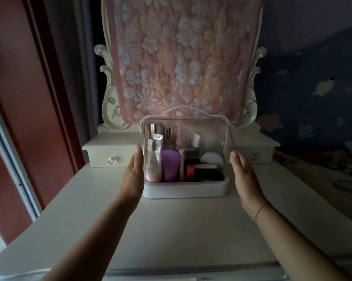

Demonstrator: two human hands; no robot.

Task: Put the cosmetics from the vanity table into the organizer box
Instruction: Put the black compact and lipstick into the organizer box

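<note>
The organizer box (185, 189) stands at the middle back of the vanity table (171, 230); it has a white base, a clear cover and a white handle on top. Inside I see a purple tube (170, 165), a clear pink bottle (153, 169), a red and black compact (205, 173), a white round case (210, 158) and several slim bottles behind. My left hand (133, 175) lies flat against the box's left side with straight fingers. My right hand (245, 179) is at the box's right side, fingers straight; whether it touches the box is unclear.
A mirror frame draped with a pink floral cloth (183, 57) rises behind the box. Two small white drawers (110, 155) with crystal knobs flank it. A red door frame (29, 98) is at the left, a bed with patterned bedding (333, 169) at the right.
</note>
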